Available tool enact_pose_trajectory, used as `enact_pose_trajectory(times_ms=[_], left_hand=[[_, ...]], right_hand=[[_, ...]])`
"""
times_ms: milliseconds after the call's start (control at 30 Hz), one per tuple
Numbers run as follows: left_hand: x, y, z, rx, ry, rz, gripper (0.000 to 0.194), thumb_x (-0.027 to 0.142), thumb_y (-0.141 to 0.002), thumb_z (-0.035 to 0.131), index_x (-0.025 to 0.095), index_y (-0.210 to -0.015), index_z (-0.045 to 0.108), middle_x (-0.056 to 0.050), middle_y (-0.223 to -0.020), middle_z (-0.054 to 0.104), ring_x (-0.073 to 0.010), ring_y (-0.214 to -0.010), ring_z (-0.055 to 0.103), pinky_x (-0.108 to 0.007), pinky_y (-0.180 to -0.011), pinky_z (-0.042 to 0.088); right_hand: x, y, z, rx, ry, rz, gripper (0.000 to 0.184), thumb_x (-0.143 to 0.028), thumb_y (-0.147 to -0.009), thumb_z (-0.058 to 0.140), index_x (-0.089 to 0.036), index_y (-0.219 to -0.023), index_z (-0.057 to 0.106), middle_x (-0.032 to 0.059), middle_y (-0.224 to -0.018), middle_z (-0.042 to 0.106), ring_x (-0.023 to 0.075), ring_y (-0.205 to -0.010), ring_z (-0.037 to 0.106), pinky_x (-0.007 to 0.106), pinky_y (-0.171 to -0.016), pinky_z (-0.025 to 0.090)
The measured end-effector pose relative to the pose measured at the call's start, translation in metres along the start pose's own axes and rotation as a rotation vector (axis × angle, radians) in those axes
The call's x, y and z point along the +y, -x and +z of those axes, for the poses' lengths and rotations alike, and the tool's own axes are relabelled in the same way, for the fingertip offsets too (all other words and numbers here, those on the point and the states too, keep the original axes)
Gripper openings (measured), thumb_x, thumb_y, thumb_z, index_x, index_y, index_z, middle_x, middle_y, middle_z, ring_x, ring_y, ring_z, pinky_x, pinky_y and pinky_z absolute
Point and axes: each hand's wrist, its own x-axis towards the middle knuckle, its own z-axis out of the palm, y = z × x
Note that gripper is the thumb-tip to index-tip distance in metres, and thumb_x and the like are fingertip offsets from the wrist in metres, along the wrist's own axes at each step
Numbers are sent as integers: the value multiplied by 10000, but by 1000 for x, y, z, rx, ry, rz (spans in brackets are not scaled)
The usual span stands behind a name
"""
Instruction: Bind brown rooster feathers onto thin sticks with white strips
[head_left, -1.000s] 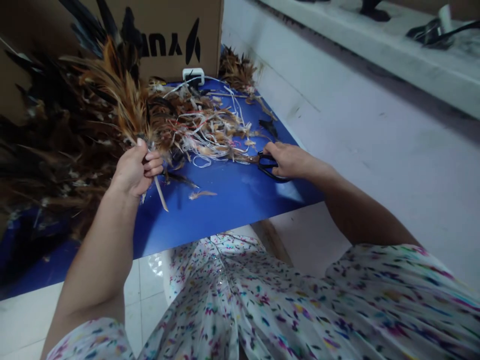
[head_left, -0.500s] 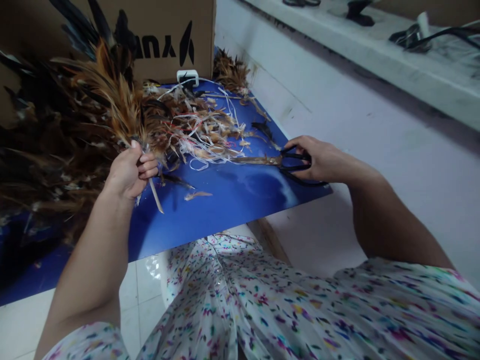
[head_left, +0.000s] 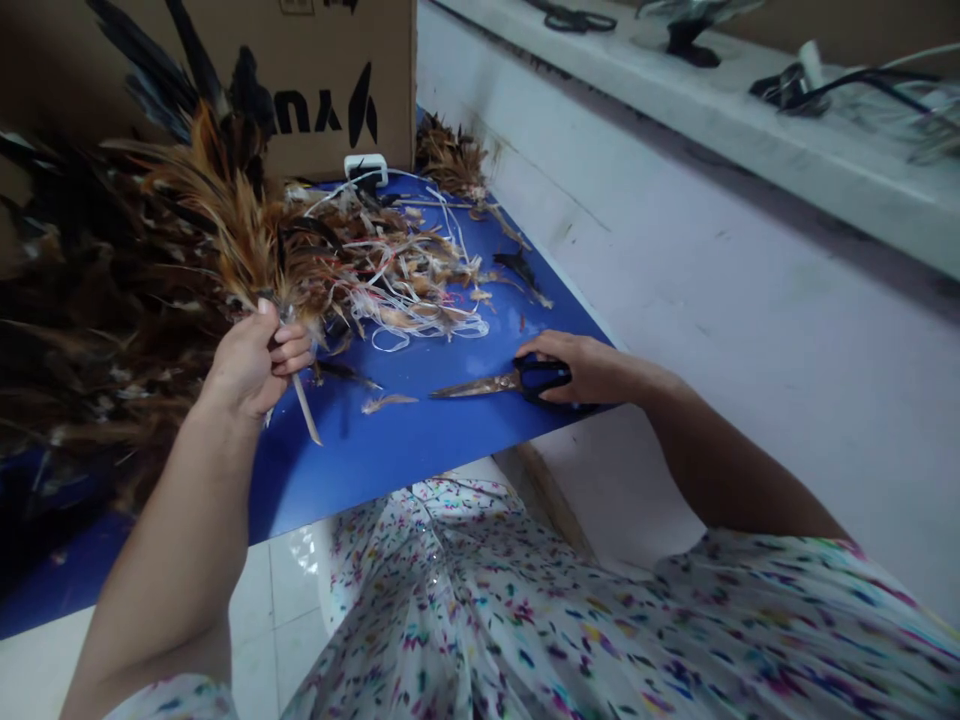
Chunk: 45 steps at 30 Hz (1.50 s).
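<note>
Both grips are keeping busy here, lol: the left hand (head_left: 259, 360) is pinching a pale stick (head_left: 306, 410) with its fingers curling around it, right under the feather bunch (head_left: 251, 230), which is fanning upward from the fist, while the right hand (head_left: 589, 368) is wrapping its fingers around the black handles of the scissors (head_left: 476, 387). The blades are lying together low over the blue counter (head_left: 450, 430), pointing toward the left hand and well apart from the stick, so nothing is getting cut. As for how far along it's looking, I'd say the bunch is already sitting pretty full around the upper stick, with the lower end showing bare. The fingers are covering the base, so I can't tell if anything is holding it there. Plenty is lying around loose too: a big dark feather pile (head_left: 112, 310) is spreading out on the left, white strings (head_left: 450, 325) are tangling among brown scraps in the middle, and another brown bunch (head_left: 450, 155) is resting at the far end beside the cardboard box (head_left: 360, 40)
</note>
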Motion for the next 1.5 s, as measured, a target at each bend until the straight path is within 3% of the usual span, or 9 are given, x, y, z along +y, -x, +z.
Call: enact_pose_trajectory(times_ms=[233, 400, 533, 667, 833, 1000, 1133, 1267, 1500], left_hand=[[-2, -1, -1, -19, -44, 10, 364, 286, -1040, 353, 181, -694, 311, 67, -550, 317, -12, -357, 271, -143, -348, 149], [-2, -2, -4, -6, -43, 5, 362, 283, -1041, 342, 183, -697, 292, 67, -534, 333, -10, -348, 274, -141, -346, 154], [-1, -4, -9, -45, -25, 18, 346, 277, -1049, 317, 186, -716, 295, 66, -523, 361, -13, -345, 276, -131, -340, 171], [-2, -6, -10, -28, -36, 26, 360, 328, -1042, 351, 185, -715, 300, 70, -522, 360, -11, -345, 265, -133, -338, 161], [-1, -6, -8, -21, -54, 26, 357, 291, -1044, 344, 180, -705, 320, 69, -538, 354, -10, -347, 274, -144, -347, 147], [-1, -5, -6, -9, -36, 31, 348, 273, -1044, 333, 181, -708, 322, 67, -530, 355, -17, -356, 275, -133, -347, 164], [-3, -4, -6, -25, -21, 26, 330, 275, -1042, 348, 187, -725, 317, 68, -530, 366, -19, -361, 273, -130, -347, 170], [-4, -5, -7, -41, -55, 28, 326, 262, -1045, 336, 189, -728, 307, 68, -536, 368, -14, -357, 278, -133, -347, 156], [-5, -5, -7, -19, -55, 11, 336, 269, -1046, 342, 187, -723, 299, 74, -539, 346, -6, -352, 268, -139, -352, 134]], right_hand=[[-34, -20, -15, 56, 133, -190, 389, -305, -895, 592, -197, -1262, 663, 140, -1233, 672, 278, -1214, 586, 480, -1065, 463], [-114, -58, 9, -155, 114, -588, 534, -412, -995, 494, -234, -1498, 461, 55, -1594, 411, 240, -1507, 320, 471, -1203, 344], [-141, -96, 33, -232, 175, -601, 537, -442, -952, 597, -343, -1466, 475, -23, -1599, 405, 157, -1507, 320, 365, -1232, 304], [-117, -152, 38, -124, 199, -576, 507, -423, -934, 633, -302, -1420, 549, 34, -1550, 478, 191, -1474, 386, 348, -1225, 301], [-80, -199, 10, 6, 151, -481, 352, -301, -956, 582, -170, -1277, 643, 125, -1352, 624, 241, -1251, 579, 374, -1087, 433], [-63, -177, -20, 204, 171, -252, 216, -279, -916, 590, -139, -1048, 688, 112, -1068, 684, 234, -1001, 615, 349, -885, 445], [-49, -158, -17, 66, 281, -73, 312, -362, -797, 746, -152, -1015, 672, 117, -1049, 674, 240, -924, 601, 313, -753, 408], [-40, -159, -6, 3, 220, 17, 75, -203, -861, 644, -156, -904, 684, 90, -933, 697, 191, -831, 603, 285, -717, 387], [-28, -169, -15, 302, 40, 47, 130, -225, -873, 618, -146, -923, 708, 61, -861, 698, 169, -764, 586, 289, -727, 400]])
